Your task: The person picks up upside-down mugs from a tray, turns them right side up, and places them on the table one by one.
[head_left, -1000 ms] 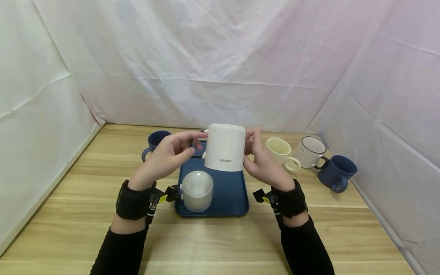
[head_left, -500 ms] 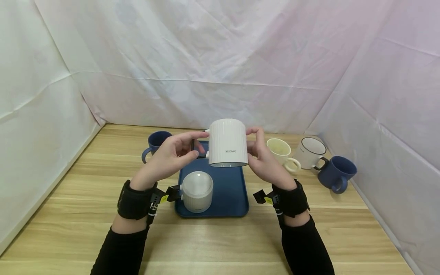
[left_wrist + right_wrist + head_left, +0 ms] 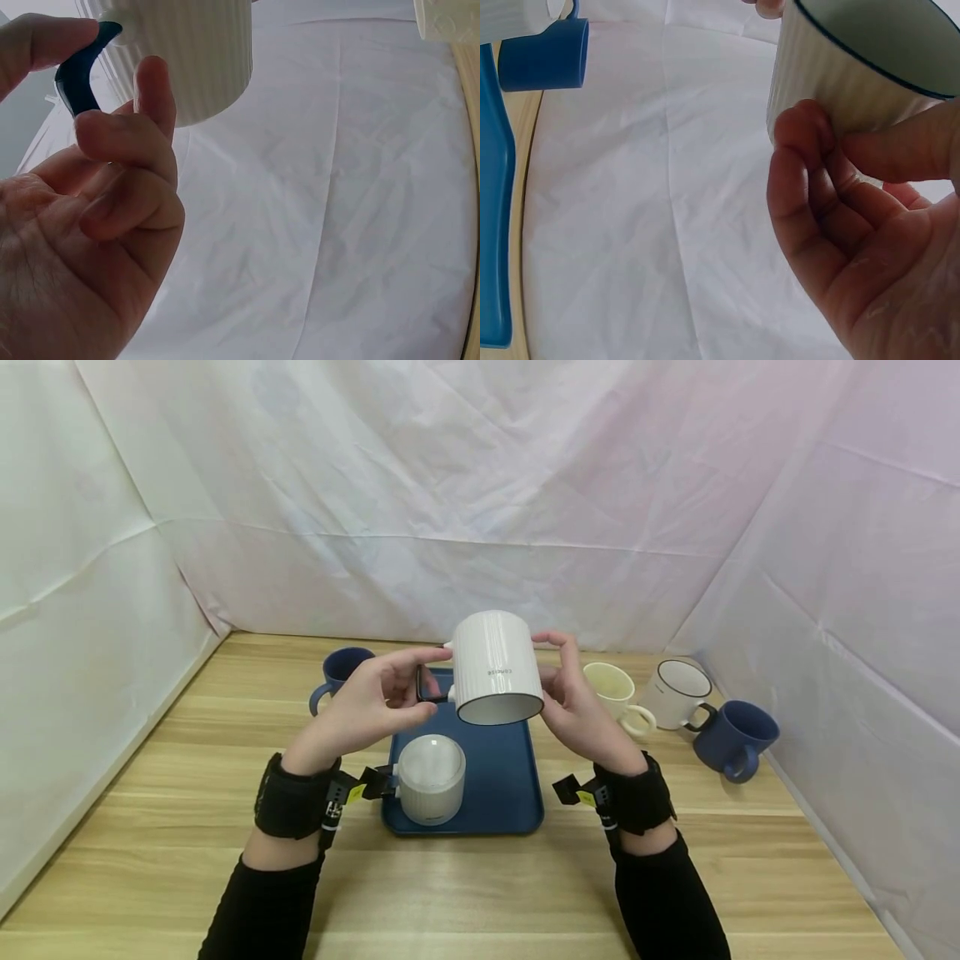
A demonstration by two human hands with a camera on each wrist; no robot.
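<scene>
Nearest on the wooden surface (image 3: 480, 893), a ribbed white mug (image 3: 430, 777) stands upside down on the near left of the blue tray (image 3: 502, 785), base up as if set there to drain. Above the tray's far half, both hands carry a second white mug (image 3: 496, 667) clear of everything: the left hand (image 3: 371, 703) pinches its dark handle (image 3: 77, 79) while the right hand (image 3: 579, 710) presses curled fingertips to its ribbed wall, so its dark-rimmed mouth tips down toward the person. Farther off, a blue mug (image 3: 335, 675) stands left of the tray, with a cream mug (image 3: 611, 690), a black-rimmed white mug (image 3: 678, 691) and another dark blue mug (image 3: 735, 735) upright to the right.
</scene>
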